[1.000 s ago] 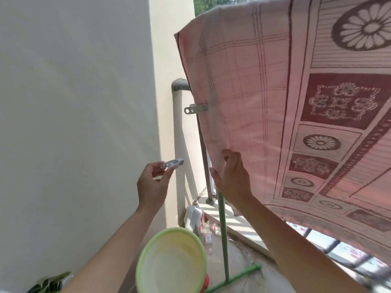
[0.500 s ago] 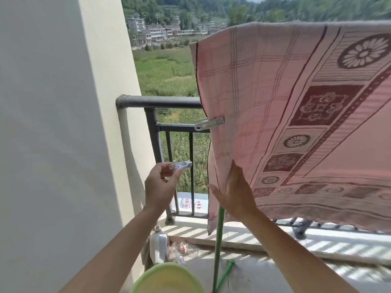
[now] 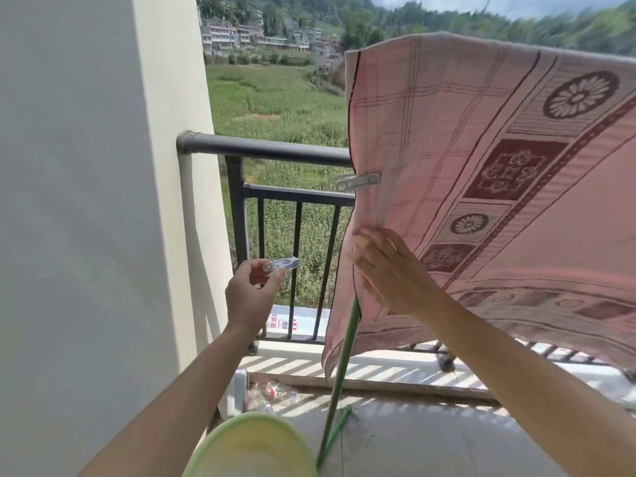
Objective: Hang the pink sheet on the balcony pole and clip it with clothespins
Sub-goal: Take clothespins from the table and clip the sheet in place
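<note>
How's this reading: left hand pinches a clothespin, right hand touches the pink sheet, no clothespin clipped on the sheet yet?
Not quite. The head view shows one clipped clothespin already on the left edge of the pink sheet, above the right hand. The rest stands: the left hand pinches a loose clothespin.

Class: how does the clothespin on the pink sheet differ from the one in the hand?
The clipped clothespin grips the left edge of the pink sheet; the held clothespin is pinched by the left hand, off the sheet. The clipped one sits higher. Both are pale and lie roughly horizontal.
</note>
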`<action>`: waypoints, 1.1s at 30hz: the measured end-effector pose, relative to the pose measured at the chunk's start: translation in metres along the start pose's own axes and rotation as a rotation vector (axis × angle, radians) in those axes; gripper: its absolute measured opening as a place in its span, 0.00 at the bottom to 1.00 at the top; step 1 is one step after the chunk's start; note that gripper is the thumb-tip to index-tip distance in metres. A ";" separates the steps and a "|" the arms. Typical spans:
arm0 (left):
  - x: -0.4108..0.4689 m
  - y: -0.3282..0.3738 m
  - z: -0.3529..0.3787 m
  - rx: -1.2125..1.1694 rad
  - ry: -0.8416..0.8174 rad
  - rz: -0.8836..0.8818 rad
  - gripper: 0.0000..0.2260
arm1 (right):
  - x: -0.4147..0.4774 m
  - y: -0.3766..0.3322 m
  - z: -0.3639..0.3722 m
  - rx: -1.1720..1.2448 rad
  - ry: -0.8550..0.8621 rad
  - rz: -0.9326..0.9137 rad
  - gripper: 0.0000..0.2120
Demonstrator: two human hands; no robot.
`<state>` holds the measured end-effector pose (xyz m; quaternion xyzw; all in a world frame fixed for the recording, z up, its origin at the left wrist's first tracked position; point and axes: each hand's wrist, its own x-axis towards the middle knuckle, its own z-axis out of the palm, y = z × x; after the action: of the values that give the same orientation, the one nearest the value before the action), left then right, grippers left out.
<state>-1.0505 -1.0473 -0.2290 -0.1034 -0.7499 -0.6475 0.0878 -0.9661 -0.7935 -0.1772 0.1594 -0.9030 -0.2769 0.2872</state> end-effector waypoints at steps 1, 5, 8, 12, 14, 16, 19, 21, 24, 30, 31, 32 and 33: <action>-0.004 -0.001 -0.004 0.003 0.012 0.002 0.12 | 0.005 0.002 0.001 -0.081 -0.111 -0.019 0.17; -0.013 -0.005 -0.022 0.017 0.037 0.000 0.11 | 0.033 -0.004 -0.009 -0.291 -0.491 -0.153 0.11; -0.018 -0.009 -0.032 0.051 0.067 -0.011 0.09 | 0.047 -0.014 -0.017 -0.402 -0.622 -0.219 0.10; -0.020 -0.014 -0.034 0.046 0.073 -0.049 0.08 | 0.053 -0.024 -0.020 -0.280 -0.689 -0.322 0.03; -0.022 -0.018 -0.032 0.046 0.071 -0.055 0.09 | 0.053 -0.029 -0.011 -0.097 -0.627 -0.302 0.03; -0.024 -0.022 -0.029 0.043 0.065 -0.061 0.10 | 0.050 -0.032 0.001 0.179 -0.491 -0.159 0.08; -0.027 -0.028 -0.024 0.031 0.055 -0.079 0.11 | 0.046 -0.033 0.011 0.337 -0.350 -0.099 0.09; -0.028 -0.031 -0.022 0.019 0.052 -0.094 0.12 | 0.046 -0.034 0.016 0.230 -0.407 -0.172 0.13; -0.030 -0.036 -0.023 0.018 0.060 -0.107 0.10 | 0.049 -0.041 0.028 -0.046 -0.592 -0.289 0.29; -0.037 -0.048 -0.031 0.036 0.094 -0.131 0.09 | 0.072 -0.064 0.054 -0.275 -0.882 -0.407 0.46; -0.038 -0.051 -0.033 0.036 0.098 -0.133 0.09 | 0.078 -0.066 0.057 -0.322 -0.938 -0.399 0.46; -0.039 -0.053 -0.035 0.032 0.102 -0.135 0.09 | 0.083 -0.066 0.059 -0.356 -0.996 -0.371 0.45; -0.039 -0.056 -0.037 0.029 0.107 -0.138 0.09 | 0.087 -0.063 0.059 -0.370 -1.064 -0.321 0.41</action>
<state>-1.0276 -1.0931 -0.2872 -0.0156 -0.7588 -0.6457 0.0844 -1.0619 -0.8585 -0.2171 0.0803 -0.8243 -0.5118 -0.2283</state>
